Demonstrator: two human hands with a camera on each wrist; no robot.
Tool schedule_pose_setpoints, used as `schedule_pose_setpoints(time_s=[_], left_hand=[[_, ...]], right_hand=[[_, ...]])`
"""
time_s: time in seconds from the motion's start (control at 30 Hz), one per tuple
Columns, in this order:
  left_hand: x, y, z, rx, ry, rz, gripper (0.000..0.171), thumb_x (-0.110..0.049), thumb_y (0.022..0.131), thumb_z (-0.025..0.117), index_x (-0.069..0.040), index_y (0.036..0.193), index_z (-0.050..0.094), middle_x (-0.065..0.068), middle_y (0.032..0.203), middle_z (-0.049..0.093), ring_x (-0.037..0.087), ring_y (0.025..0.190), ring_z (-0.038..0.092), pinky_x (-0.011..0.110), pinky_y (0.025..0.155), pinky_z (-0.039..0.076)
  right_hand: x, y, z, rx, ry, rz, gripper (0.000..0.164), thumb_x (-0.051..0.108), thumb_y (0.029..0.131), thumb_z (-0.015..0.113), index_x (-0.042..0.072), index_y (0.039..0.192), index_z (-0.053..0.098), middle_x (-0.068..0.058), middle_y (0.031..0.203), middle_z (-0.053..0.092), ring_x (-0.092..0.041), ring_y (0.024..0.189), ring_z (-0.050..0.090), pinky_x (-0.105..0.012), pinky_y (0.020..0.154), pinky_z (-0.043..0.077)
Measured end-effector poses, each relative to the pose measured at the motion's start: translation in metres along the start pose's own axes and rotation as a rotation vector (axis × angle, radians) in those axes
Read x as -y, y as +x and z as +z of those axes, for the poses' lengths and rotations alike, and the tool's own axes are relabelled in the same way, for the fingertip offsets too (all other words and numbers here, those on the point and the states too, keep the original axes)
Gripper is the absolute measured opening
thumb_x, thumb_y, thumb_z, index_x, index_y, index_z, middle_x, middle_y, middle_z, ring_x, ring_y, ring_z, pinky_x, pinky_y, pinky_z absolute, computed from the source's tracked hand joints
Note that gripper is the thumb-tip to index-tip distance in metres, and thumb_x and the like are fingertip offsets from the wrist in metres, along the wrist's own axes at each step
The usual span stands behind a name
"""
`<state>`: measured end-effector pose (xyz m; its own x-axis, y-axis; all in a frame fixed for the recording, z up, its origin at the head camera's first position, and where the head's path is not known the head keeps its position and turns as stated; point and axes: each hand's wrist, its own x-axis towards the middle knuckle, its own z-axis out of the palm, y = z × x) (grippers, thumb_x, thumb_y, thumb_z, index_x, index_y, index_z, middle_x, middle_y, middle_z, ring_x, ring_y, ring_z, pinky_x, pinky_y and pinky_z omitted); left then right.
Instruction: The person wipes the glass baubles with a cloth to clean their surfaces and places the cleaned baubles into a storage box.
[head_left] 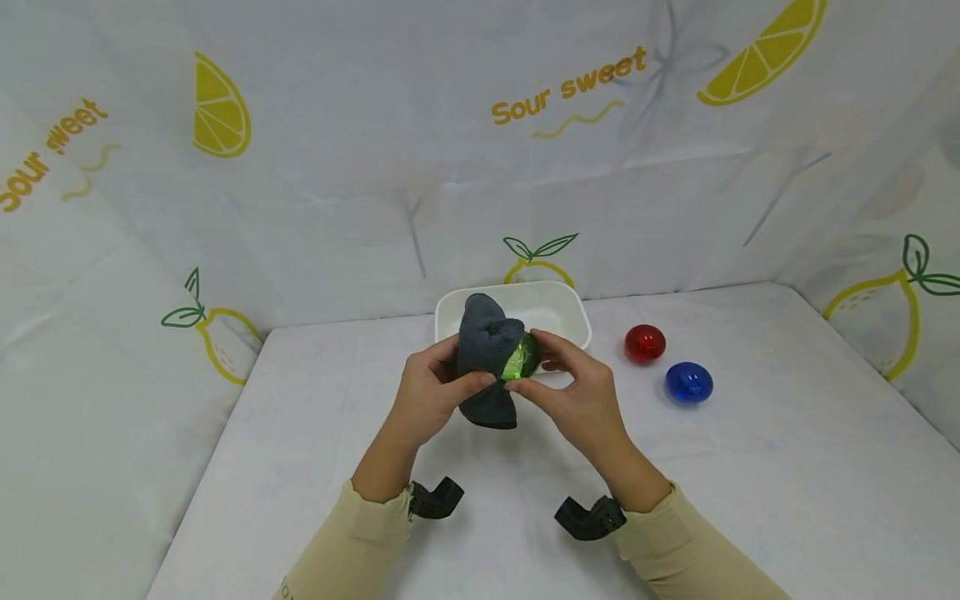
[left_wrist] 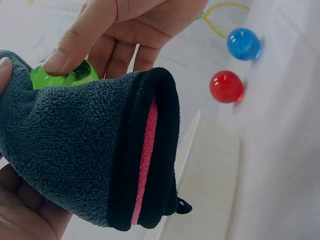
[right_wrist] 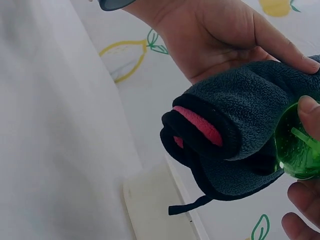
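My left hand holds a folded dark grey towel, its thumb on the near face. Black edging, a pink inner layer and a small hanging loop show on the towel in the right wrist view. Between thumb and fingers, my right hand grips a shiny green see-through ball. The towel lies against the ball's left side and hides part of it. Both hands are raised in front of a white tray, with the thumbs close together.
The white rectangular tray stands at the back of the table, partly behind the towel. Right of it sit a glossy red ball and a blue ball. A lemon-print cloth hangs along the table's back edge.
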<state>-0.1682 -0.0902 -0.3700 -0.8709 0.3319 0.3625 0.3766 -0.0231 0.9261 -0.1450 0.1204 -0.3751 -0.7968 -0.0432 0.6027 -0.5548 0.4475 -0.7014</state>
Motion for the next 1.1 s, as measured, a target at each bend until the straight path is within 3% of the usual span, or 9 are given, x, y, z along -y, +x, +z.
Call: schedule_pose_setpoints(time_s=[0.3, 0.53, 0.67, 0.8, 0.97, 1.1], left_hand=[[0.001, -0.001, 0.002, -0.009, 0.029, -0.025, 0.053, -0.019, 0.085, 0.079, -0.008, 0.134, 0.06, 0.015, 0.114, 0.069, 0.018, 0.098, 0.068, 0.03, 0.083, 0.057], [0.002, 0.0, 0.003, -0.007, 0.036, -0.016, 0.055, -0.01, 0.083, 0.079, -0.006, 0.134, 0.06, 0.016, 0.116, 0.068, 0.019, 0.101, 0.068, 0.031, 0.086, 0.057], [0.002, 0.001, 0.003, -0.003, 0.032, -0.011, 0.055, -0.005, 0.083, 0.077, -0.006, 0.135, 0.059, 0.016, 0.118, 0.068, 0.019, 0.102, 0.068, 0.031, 0.087, 0.056], [0.003, 0.001, 0.003, 0.0, 0.026, -0.011, 0.057, -0.002, 0.082, 0.077, -0.007, 0.136, 0.058, 0.016, 0.121, 0.067, 0.02, 0.104, 0.067, 0.031, 0.088, 0.056], [0.002, 0.001, 0.002, 0.0, 0.039, -0.011, 0.057, -0.002, 0.082, 0.078, -0.007, 0.135, 0.059, 0.014, 0.122, 0.067, 0.019, 0.105, 0.067, 0.031, 0.089, 0.056], [0.001, 0.002, 0.001, -0.001, 0.047, -0.012, 0.054, -0.002, 0.082, 0.078, -0.006, 0.132, 0.061, 0.015, 0.116, 0.068, 0.019, 0.103, 0.067, 0.032, 0.088, 0.056]], right_hand=[[-0.006, -0.002, 0.002, -0.033, -0.093, -0.074, 0.068, 0.016, 0.068, 0.091, 0.007, 0.129, 0.063, -0.006, 0.12, 0.07, -0.018, 0.094, 0.067, -0.034, 0.081, 0.056], [-0.01, -0.001, 0.004, -0.054, -0.144, -0.125, 0.07, 0.013, 0.068, 0.091, 0.007, 0.132, 0.061, -0.009, 0.121, 0.069, -0.022, 0.094, 0.068, -0.044, 0.078, 0.057], [-0.011, 0.0, 0.004, -0.05, -0.133, -0.123, 0.068, 0.013, 0.069, 0.09, 0.006, 0.131, 0.062, -0.01, 0.12, 0.07, -0.022, 0.096, 0.068, -0.044, 0.078, 0.058], [-0.011, 0.001, 0.003, -0.035, -0.092, -0.072, 0.065, 0.014, 0.07, 0.09, 0.006, 0.129, 0.063, -0.007, 0.116, 0.071, -0.019, 0.093, 0.069, -0.04, 0.078, 0.058], [-0.011, 0.002, 0.002, 0.001, 0.019, 0.063, 0.062, 0.015, 0.071, 0.089, 0.008, 0.127, 0.065, -0.004, 0.108, 0.073, -0.013, 0.09, 0.068, -0.034, 0.078, 0.059], [-0.01, 0.003, 0.001, 0.041, 0.123, 0.159, 0.058, 0.013, 0.074, 0.087, 0.008, 0.127, 0.065, -0.006, 0.105, 0.072, -0.016, 0.089, 0.067, -0.028, 0.078, 0.058]])
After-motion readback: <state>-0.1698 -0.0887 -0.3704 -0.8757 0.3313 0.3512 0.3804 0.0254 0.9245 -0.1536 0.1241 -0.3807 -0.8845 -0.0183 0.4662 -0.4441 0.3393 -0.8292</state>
